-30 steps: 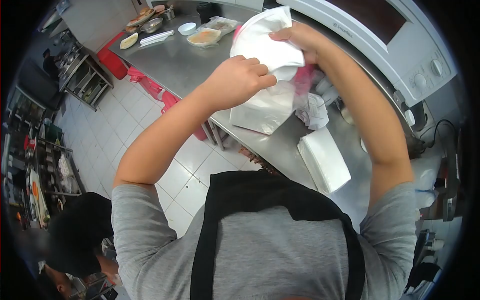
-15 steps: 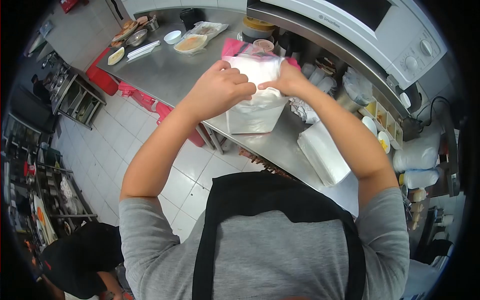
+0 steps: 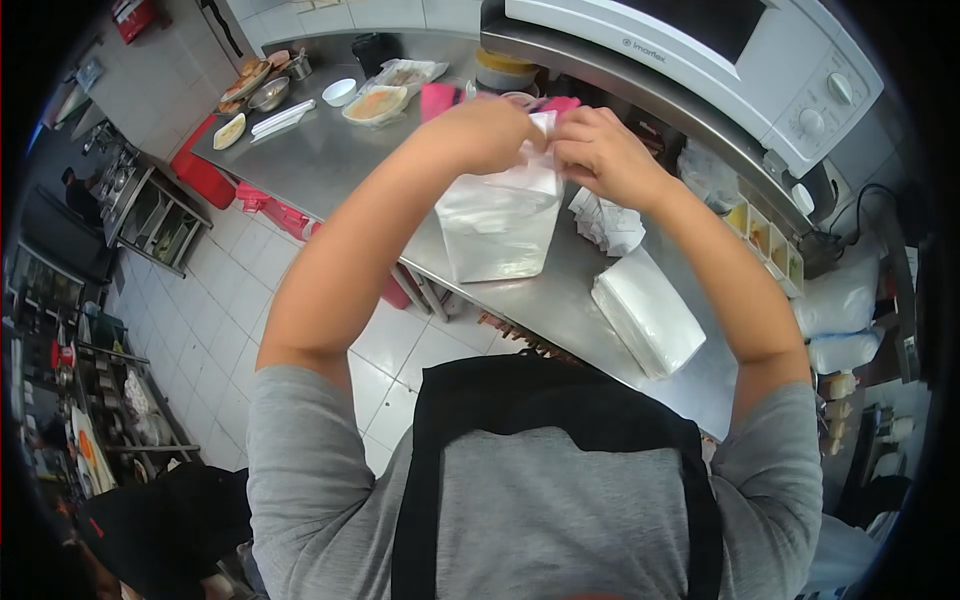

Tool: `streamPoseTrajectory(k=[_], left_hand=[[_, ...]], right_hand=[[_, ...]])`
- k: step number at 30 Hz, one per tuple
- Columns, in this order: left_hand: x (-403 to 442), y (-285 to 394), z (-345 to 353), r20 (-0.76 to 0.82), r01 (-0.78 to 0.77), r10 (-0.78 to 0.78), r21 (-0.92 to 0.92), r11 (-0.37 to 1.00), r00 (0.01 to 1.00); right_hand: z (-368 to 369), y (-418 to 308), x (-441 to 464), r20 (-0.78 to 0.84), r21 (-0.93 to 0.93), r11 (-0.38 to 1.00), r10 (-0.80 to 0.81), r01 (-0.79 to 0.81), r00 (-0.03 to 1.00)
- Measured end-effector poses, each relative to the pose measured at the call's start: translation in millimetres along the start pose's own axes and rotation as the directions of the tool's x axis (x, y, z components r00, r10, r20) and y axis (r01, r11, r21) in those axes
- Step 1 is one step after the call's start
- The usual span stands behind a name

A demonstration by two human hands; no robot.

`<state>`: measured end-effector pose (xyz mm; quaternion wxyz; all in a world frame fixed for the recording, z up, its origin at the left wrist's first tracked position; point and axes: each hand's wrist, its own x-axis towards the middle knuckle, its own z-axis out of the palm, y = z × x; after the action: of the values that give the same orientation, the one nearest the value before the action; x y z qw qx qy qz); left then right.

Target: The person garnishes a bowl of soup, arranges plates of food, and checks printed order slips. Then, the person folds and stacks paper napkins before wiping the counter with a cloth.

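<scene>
A translucent white plastic bag (image 3: 500, 230) stands at the counter's front edge, wrapped around something white and boxy. My left hand (image 3: 488, 135) is closed on the gathered top of the bag, its fingertips partly hidden behind the knuckles. From the other side my right hand (image 3: 605, 155) pinches the same top, fingers bent and close to the left ones. Behind the hands shows a bright pink item (image 3: 438, 100), mostly covered. Right of the bag lie crumpled white paper slips (image 3: 608, 225) and a stack of white plastic-wrapped sheets (image 3: 648, 312).
The steel counter (image 3: 330, 165) holds a small white bowl (image 3: 340, 92), a wrapped food tray (image 3: 377, 105) and a metal bowl (image 3: 270, 95). A white microwave (image 3: 700, 60) sits on the shelf at right. Another person in black (image 3: 165, 530) is bent over at lower left.
My hands have come together at the bag's top, the left moving right and up. The bag's opening has been drawn in, and its wrapped front shows more fully.
</scene>
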<state>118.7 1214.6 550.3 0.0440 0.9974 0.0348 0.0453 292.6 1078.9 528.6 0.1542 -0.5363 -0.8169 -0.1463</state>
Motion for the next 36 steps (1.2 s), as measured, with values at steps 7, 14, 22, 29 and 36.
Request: streamPoseTrajectory(k=[7,14,22,29,36], left_hand=[[17,22,60,0.121,0.276,-0.283,0.073,0.958,0.952],[-76,-11,-66,-0.216,-0.107,0.123,0.082,0.991,0.969],[-59,-24,65,-0.398,0.108,-0.1,-0.004,0.994,0.912],[-43,29,69,-0.684,0.109,-0.224,-0.208,0.972,0.694],[-87,88,20,-0.947,-0.155,0.123,0.079,0.985,0.295]], right_hand=[[-19,-10,6,-0.128,0.172,0.985,-0.001,0.023,0.992],[-65,17,18,0.247,0.388,0.889,0.152,-0.241,0.957],[63,-26,30,0.12,0.588,0.733,0.339,-0.342,0.933],[78,-46,-11,0.033,0.606,0.719,0.405,-0.341,0.914],[-97,-43,30,-0.198,0.851,0.461,0.725,-0.252,0.66]])
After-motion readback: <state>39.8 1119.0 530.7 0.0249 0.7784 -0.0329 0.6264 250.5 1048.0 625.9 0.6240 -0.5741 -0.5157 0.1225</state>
